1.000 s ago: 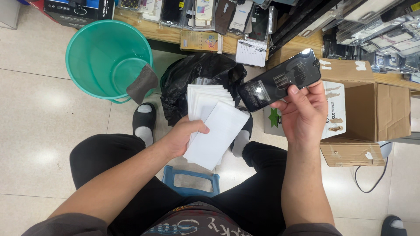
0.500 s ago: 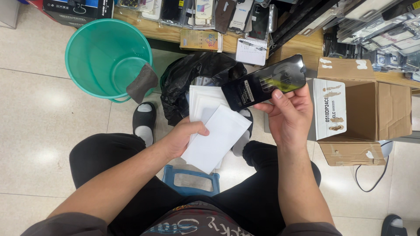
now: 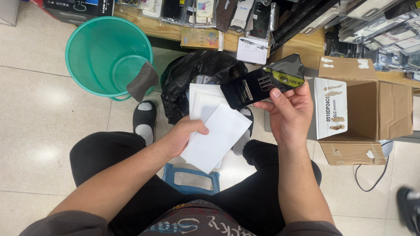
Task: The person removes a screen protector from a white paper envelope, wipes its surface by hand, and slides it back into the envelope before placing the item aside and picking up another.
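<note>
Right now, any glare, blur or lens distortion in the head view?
Head view: glare streaks across the glossy black packet in the right hand; soft ceiling-light reflections on the floor tiles; white envelopes in the left hand bright but readable; focus sharp overall; wide-angle stretch at the edges.

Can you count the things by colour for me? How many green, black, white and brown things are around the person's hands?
Green: 1, the bucket
Black: 2, the flat packet in the right hand and the bin bag
White: 1, the stack of envelopes in the left hand; too overlapped to count singly
Brown: 1, the cardboard box
Total: 5
</note>
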